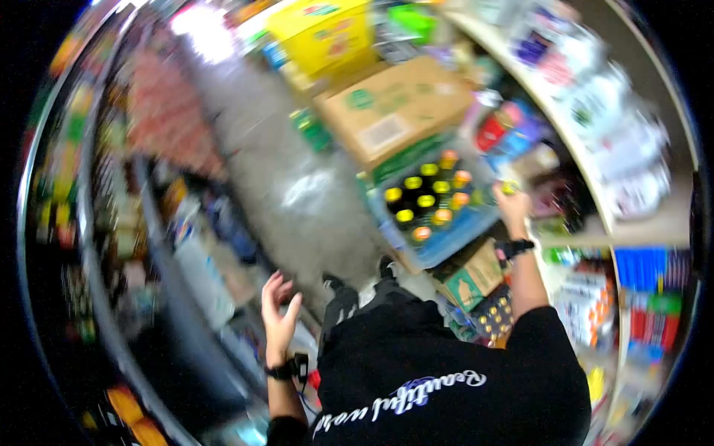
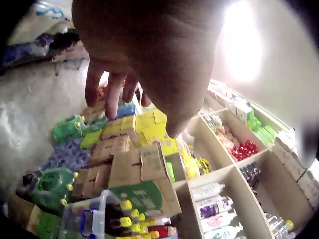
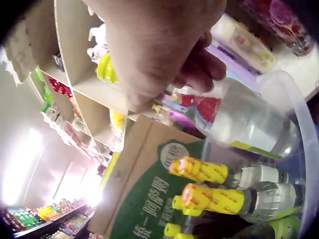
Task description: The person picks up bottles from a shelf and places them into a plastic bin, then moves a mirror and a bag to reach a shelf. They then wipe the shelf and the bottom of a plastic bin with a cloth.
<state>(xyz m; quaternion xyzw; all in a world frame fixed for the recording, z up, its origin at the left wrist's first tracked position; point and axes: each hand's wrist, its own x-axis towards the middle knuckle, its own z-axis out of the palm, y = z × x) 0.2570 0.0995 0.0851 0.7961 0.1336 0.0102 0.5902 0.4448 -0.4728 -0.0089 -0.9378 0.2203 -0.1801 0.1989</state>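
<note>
My right hand (image 1: 513, 208) is beside the right edge of a clear plastic tub (image 1: 439, 256), its fingers curled round a clear bottle (image 3: 251, 117). A yellow cap (image 3: 105, 68) shows past the hand in the right wrist view; the bottle's neck is hidden by the palm. Bottles with yellow and orange caps (image 1: 425, 201) stand upright in rows inside the tub. My left hand (image 1: 280, 316) hangs in the air over the aisle to the left, fingers loosely spread, holding nothing.
A large cardboard carton (image 1: 401, 104) sits behind the tub, with a yellow box (image 1: 320, 37) farther off. Shelves (image 1: 573, 163) with packaged goods curve along the right. Another shelf rack (image 1: 111, 245) lines the left. A smaller case of capped bottles (image 1: 494, 321) lies near my right side.
</note>
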